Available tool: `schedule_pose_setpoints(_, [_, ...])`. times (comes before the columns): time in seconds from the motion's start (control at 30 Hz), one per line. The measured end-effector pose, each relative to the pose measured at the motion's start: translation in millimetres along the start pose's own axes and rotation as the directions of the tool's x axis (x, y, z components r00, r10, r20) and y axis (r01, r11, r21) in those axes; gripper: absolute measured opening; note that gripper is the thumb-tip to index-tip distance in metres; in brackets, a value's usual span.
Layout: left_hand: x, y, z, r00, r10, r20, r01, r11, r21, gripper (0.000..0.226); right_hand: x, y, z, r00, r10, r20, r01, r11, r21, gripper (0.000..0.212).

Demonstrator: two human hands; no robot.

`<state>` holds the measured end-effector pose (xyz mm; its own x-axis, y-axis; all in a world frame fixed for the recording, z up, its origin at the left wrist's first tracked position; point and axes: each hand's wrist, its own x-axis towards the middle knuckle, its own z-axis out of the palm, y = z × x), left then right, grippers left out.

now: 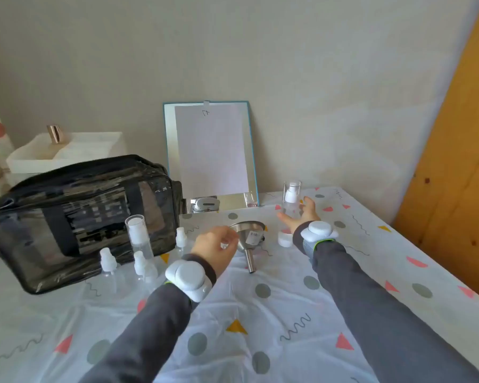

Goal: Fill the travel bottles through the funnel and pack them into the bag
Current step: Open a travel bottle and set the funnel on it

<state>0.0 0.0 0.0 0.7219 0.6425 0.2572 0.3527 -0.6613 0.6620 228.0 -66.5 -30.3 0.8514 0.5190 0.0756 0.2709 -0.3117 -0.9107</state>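
A steel funnel [248, 239] lies on its side on the patterned tablecloth, spout toward me. My left hand [215, 248] hovers just left of its rim, fingers loosely curled, holding nothing. My right hand [300, 214] is spread open around a clear pump bottle [291, 200] standing at the back; contact is unclear. A tall capped clear bottle [138, 236] and three small pump bottles [107, 268] [143, 268] [181, 239] stand in front of the black transparent bag [75, 217] at left.
A small white jar [284, 239] sits right of the funnel. A mirror with a sheet of paper [210, 150] leans on the wall behind. A white organiser tray [64, 150] stands behind the bag. The table's right edge [437, 261] runs beside a wooden panel.
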Motion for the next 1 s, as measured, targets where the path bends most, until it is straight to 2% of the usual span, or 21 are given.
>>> schedule_pose_setpoints(0.23, [1.8, -8.0, 2.7, 1.000, 0.020, 0.013, -0.020, 0.999, -0.025, 0.019, 6.0, 9.2, 5.3, 0.992, -0.087, -0.096, 0.096, 0.991, 0.097, 0.038])
schedule_pose_setpoints(0.43, [-5.3, -4.5, -6.1, 0.997, 0.048, -0.055, -0.052, 0.995, -0.088, 0.022, -26.2, -8.3, -3.2, 0.978, -0.186, -0.099, 0.192, 0.979, 0.062, 0.045])
schedule_pose_setpoints(0.53, [-18.7, 2.9, -10.6, 0.996, 0.048, -0.069, -0.056, 0.991, -0.122, 0.036, -64.6, -31.5, -3.5, 0.969, -0.246, -0.007, 0.245, 0.962, 0.123, 0.041])
schedule_pose_setpoints(0.6, [-25.8, 9.5, -12.1, 0.997, 0.051, -0.061, -0.061, 0.984, -0.166, 0.051, -87.8, -48.0, -2.2, 0.951, -0.287, 0.112, 0.259, 0.943, 0.210, 0.042])
schedule_pose_setpoints(0.73, [-39.3, 24.6, -21.7, 1.000, 0.008, -0.017, -0.014, 0.907, -0.421, 0.067, -125.2, -69.2, 5.0, 0.899, -0.320, 0.299, 0.226, 0.924, 0.310, 0.039])
schedule_pose_setpoints(0.8, [-49.7, 28.4, -31.5, 1.000, -0.018, -0.025, 0.002, 0.858, -0.514, 0.065, -140.8, -75.0, 12.0, 0.866, -0.326, 0.378, 0.203, 0.922, 0.331, 0.039])
schedule_pose_setpoints(0.83, [-56.5, 29.1, -34.7, 0.999, -0.012, -0.034, -0.006, 0.862, -0.507, 0.061, -149.5, -75.4, 15.5, 0.847, -0.327, 0.419, 0.187, 0.921, 0.341, 0.039])
schedule_pose_setpoints(0.9, [-65.3, 27.8, -37.5, 0.998, 0.005, -0.057, -0.029, 0.904, -0.428, 0.049, -160.4, -74.5, 23.3, 0.804, -0.326, 0.498, 0.163, 0.925, 0.343, 0.039])
schedule_pose_setpoints(1.0, [-79.3, 19.5, -40.6, 0.998, -0.020, -0.057, -0.001, 0.935, -0.355, 0.040, -176.0, -68.3, 33.4, 0.777, -0.325, 0.538, 0.180, 0.935, 0.305, 0.042])
